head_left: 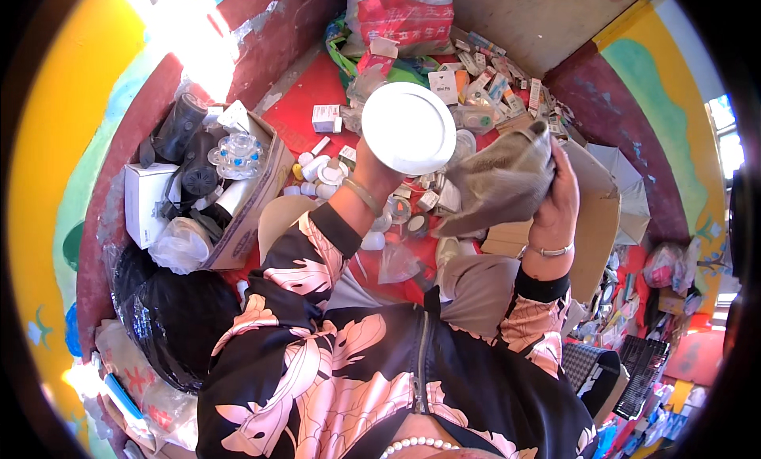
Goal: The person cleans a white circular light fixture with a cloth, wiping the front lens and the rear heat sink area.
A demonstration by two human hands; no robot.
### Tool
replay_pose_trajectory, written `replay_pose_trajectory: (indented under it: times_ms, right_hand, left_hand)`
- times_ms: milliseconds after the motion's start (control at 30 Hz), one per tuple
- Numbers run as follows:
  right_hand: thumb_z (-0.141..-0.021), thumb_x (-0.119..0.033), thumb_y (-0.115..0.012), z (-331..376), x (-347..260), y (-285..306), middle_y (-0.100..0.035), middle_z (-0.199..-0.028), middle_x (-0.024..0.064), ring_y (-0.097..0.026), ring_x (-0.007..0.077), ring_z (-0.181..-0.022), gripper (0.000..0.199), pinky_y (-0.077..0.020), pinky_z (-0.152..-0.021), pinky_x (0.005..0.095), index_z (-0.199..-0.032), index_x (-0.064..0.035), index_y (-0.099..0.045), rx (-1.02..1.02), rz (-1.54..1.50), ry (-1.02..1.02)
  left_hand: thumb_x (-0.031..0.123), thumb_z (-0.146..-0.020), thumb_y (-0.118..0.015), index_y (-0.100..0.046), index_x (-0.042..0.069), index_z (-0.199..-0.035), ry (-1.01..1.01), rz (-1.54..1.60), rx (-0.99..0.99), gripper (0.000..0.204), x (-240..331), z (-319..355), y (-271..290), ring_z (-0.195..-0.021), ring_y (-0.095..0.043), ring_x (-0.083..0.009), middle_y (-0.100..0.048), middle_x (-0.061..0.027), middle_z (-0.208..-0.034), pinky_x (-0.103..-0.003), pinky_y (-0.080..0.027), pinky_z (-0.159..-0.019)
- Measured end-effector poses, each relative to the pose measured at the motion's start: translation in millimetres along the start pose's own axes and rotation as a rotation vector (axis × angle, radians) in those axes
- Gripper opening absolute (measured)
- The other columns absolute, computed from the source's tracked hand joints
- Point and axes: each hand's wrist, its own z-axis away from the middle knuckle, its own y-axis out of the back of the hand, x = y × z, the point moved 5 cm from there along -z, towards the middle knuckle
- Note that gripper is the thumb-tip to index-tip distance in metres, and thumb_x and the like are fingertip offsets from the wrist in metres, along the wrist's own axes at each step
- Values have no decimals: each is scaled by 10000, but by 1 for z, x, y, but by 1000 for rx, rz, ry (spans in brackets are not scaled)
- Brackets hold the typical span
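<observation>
Hands up in mid-scene: the left hand (372, 170) is closed on the back of a white disc (409, 128), holding it raised with its round face toward the camera. Right hand (559, 197) is clenched around a grey cloth (499, 181), just right of the disc, bunched and hanging leftward. Beneath them, small boxes (483, 78) and white caps (321, 174) litter the red floor (305, 102). Far left, a carton (258, 189) of black parts; a black bag (174, 316) sits near left.
</observation>
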Motion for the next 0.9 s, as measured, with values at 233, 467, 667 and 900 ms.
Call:
replay_pose_trajectory:
  times_ms: [233,467,667,900]
  right_hand:
    - [-837,1,-473,23,-5,-133,-549,-1207,145,-542,243,-1108,348,-431,-956,360,-1184,-15,-484,-297,246,374]
    - [-851,-241,-579,20,63,-110,-466,-1325,199,-441,279,-1236,459,-341,-1013,361,-1271,-83,-480,-386,1206,307]
    - [-810,-580,-535,16,76,-88,-261,-1460,205,-187,327,-1386,711,-112,-1100,488,-1357,-139,-425,-334,1853,686]
    - [-877,-558,-445,16,107,-80,-276,-1454,206,-207,342,-1376,725,-127,-1114,450,-1387,-52,-350,-658,1859,610]
  left_hand:
    - [237,-968,-357,-433,58,-1285,-71,-175,-186,372,-9,-6,-11,-1130,-542,-259,-526,-118,-1252,-429,-445,-963]
    - [396,-954,-334,-383,49,-1339,65,-50,-66,521,-18,-14,-2,-1199,-481,-305,-459,-163,-1325,-446,-404,-1014]
    - [337,-976,-311,-409,60,-1319,26,-84,-107,451,-24,-9,-2,-1204,-475,-305,-473,-147,-1315,-441,-392,-1018]
    - [283,-982,-318,-426,57,-1289,11,17,-68,397,-47,3,20,-1205,-470,-277,-477,-136,-1299,-427,-353,-1047]
